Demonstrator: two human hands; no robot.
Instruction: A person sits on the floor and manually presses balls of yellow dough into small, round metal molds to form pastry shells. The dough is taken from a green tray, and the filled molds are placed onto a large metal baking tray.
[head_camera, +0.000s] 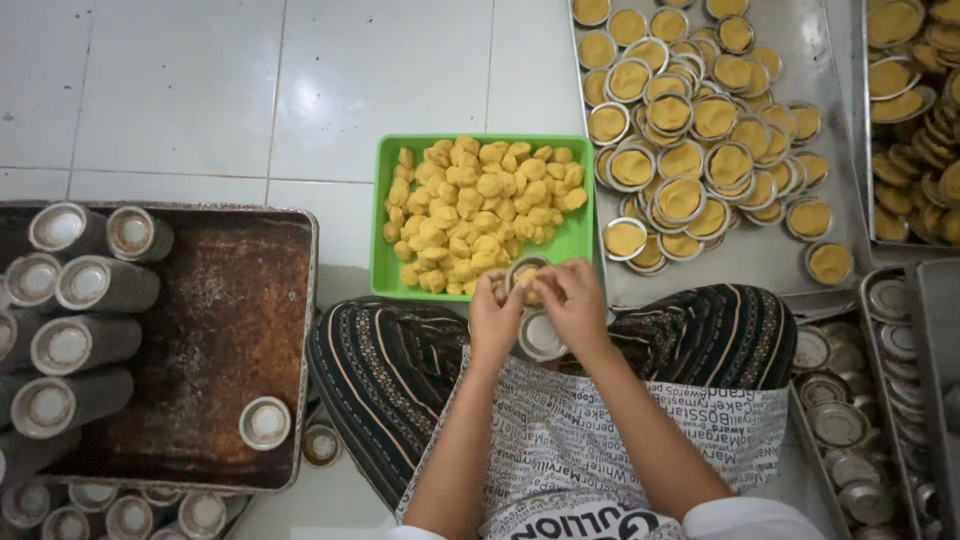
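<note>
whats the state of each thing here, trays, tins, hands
left hand: pressing dough in a small tin
right hand: gripping the same small tin
green tray: heaped with dough pieces
steel tray: covered with filled tins
dark tray: holds stacked empty tins at its left

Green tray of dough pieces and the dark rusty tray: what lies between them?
Head view: only bare white floor tile separates the green tray from the dark tray.
</note>
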